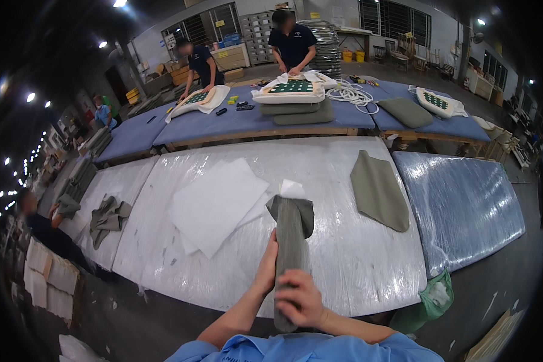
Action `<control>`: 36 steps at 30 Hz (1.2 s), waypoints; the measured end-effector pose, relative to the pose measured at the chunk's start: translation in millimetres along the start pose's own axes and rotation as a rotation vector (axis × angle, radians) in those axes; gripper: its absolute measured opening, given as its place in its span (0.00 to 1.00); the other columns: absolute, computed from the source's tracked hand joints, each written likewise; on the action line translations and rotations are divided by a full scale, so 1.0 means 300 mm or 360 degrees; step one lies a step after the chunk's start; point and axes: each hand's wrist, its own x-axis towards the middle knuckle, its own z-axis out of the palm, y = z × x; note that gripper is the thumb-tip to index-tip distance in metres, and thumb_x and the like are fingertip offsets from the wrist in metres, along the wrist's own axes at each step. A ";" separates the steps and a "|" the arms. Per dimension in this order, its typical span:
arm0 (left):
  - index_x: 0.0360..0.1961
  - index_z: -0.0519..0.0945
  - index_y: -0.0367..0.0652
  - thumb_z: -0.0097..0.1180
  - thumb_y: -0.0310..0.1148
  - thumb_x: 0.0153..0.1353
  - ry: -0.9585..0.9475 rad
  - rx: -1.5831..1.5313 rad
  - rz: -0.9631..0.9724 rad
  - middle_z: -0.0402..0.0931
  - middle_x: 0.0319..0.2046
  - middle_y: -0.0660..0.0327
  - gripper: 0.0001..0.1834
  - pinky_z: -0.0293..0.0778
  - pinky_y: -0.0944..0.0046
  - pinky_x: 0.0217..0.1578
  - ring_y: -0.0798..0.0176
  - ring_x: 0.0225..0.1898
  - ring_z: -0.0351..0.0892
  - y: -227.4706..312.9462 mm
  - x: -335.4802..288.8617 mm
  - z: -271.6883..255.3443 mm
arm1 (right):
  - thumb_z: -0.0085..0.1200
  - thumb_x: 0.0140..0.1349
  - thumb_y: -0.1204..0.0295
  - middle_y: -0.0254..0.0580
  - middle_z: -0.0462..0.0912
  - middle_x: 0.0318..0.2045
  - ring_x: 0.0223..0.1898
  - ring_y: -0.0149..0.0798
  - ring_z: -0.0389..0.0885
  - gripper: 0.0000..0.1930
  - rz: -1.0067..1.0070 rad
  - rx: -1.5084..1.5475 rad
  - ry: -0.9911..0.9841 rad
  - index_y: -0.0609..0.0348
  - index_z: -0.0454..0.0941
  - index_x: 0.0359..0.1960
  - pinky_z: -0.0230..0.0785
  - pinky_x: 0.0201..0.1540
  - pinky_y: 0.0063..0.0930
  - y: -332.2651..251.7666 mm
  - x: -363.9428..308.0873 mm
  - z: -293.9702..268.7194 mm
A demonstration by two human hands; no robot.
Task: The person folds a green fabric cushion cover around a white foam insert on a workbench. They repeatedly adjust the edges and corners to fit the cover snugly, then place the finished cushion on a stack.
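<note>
A long grey-green cushion-like piece in a fabric cover (289,241) stands on edge in front of me, over the near side of the plastic-wrapped table. Its far end flares into a loose fold of cloth, with a white soft piece (292,189) just beyond; I cannot tell whether that is inside the cover. My left hand (267,263) grips the left side of the piece, partly hidden behind it. Nearer to me, the curled fingers of my right hand (300,298) grip its near part. White sheets (217,202) lie stacked to the left, and a flat grey-green cloth (378,192) to the right.
A plastic-wrapped table (338,271) spreads before me. A blue-topped table (235,123) beyond holds cushions, white cord (351,95) and tools; two people work behind it. Another person (48,232) handles cloth at left. A green bag (435,298) hangs at the right near corner.
</note>
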 end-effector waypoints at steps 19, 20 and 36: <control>0.80 0.52 0.40 0.58 0.31 0.67 0.0262 0.0410 0.0147 0.50 0.79 0.48 0.43 0.49 0.59 0.76 0.54 0.79 0.48 0.012 0.514 0.029 | 0.66 0.66 0.70 0.33 0.77 0.34 0.36 0.24 0.74 0.22 0.0947 0.0423 0.1096 0.59 0.69 0.56 0.70 0.39 0.23 0.746 0.271 -0.126; 0.79 0.53 0.41 0.58 0.28 0.65 0.0152 0.0566 0.0220 0.52 0.78 0.49 0.44 0.49 0.58 0.75 0.54 0.79 0.50 0.012 0.552 -0.002 | 0.66 0.66 0.70 0.32 0.77 0.34 0.35 0.24 0.74 0.20 0.0967 0.0550 0.1079 0.59 0.70 0.55 0.70 0.39 0.23 0.752 0.265 -0.130; 0.62 0.79 0.39 0.61 0.31 0.69 -0.0177 0.0817 0.0393 0.82 0.49 0.61 0.21 0.72 0.64 0.58 0.64 0.53 0.79 0.010 0.698 -0.119 | 0.49 0.79 0.67 0.26 0.74 0.34 0.38 0.22 0.67 0.11 0.0799 0.0640 0.0970 0.60 0.76 0.40 0.62 0.43 0.19 0.774 0.328 -0.109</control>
